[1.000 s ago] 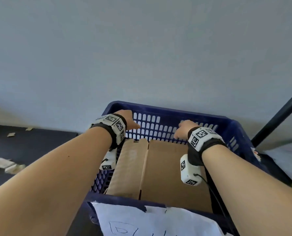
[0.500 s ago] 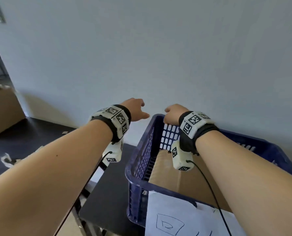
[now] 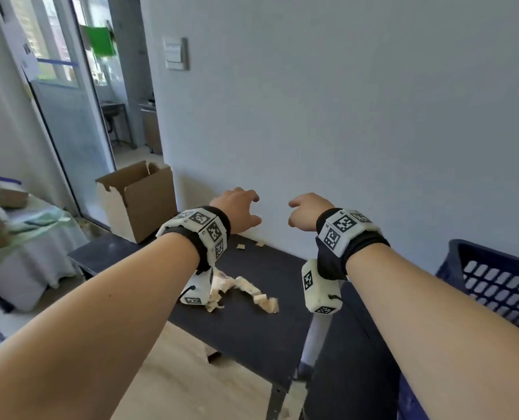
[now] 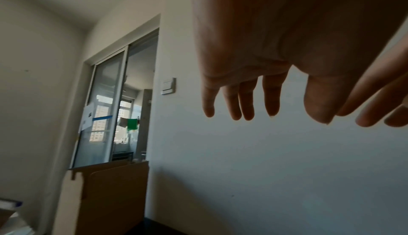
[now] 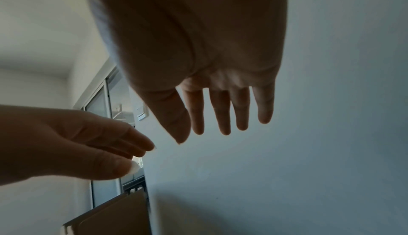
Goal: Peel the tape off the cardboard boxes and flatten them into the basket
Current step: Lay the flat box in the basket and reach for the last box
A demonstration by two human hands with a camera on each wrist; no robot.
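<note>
Above the black table point(image 3: 252, 328), left hand point(image 3: 237, 209) and right hand point(image 3: 308, 212) hang released, empty; the upright cardboard box point(image 3: 140, 198), seemingly light, may topple if grabbed one-sidedly.

Pale grey-blue wall point(image 3: 343, 116) behind black worktop point(image 3: 252, 322). Wall switch plate point(image 3: 176, 53) upper left. Sliding glass door point(image 3: 70, 122) at left, daylight coming through; green cloth point(image 3: 100, 40) hanging beyond it. Light wood floor point(image 3: 185, 386). Side table under pale cloth point(image 3: 31, 237) at far left.
</note>
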